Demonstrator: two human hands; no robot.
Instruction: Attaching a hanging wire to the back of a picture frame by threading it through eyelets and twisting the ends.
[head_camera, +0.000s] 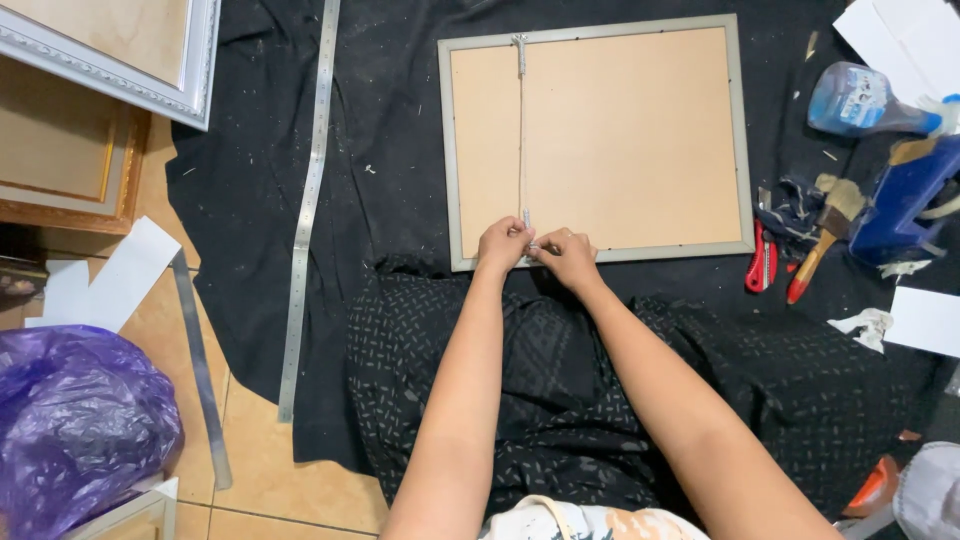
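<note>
Tiled tan floor (260, 470) with a rumpled black cloth (390, 150) spread over it, dusted with bits of debris. Lying face-down in the middle of that cloth: a rectangular picture frame with a pale silver-grey border and tan fibreboard backing (620, 130). Running down the left part of the backing from a small metal hanger at the top edge (519, 45): a thin pale hanging cord (521, 140).

Left hand (503, 245) and right hand (568, 255) close together at the frame's near edge, fingertips pinched on the cord's lower end and what looks like a small metal fitting (530, 240), too tiny to make out properly.

Probably light and stiff, that frame, but the backing board likely flexes if pressed mid-panel, and could be glass underneath, so fragile. Best gripped by the border rails, two opposite sides. Cord looks soft and slippery-thin, fiddly stuff.

Around it: long steel ruler (308, 200) to the left, red utility knife (762, 262) and orange-handled paintbrush (820, 245) to the right, blue plastic bottle (860, 100), purple plastic bag (75, 420), ornate silver frame (120, 50) in the top-left corner.
</note>
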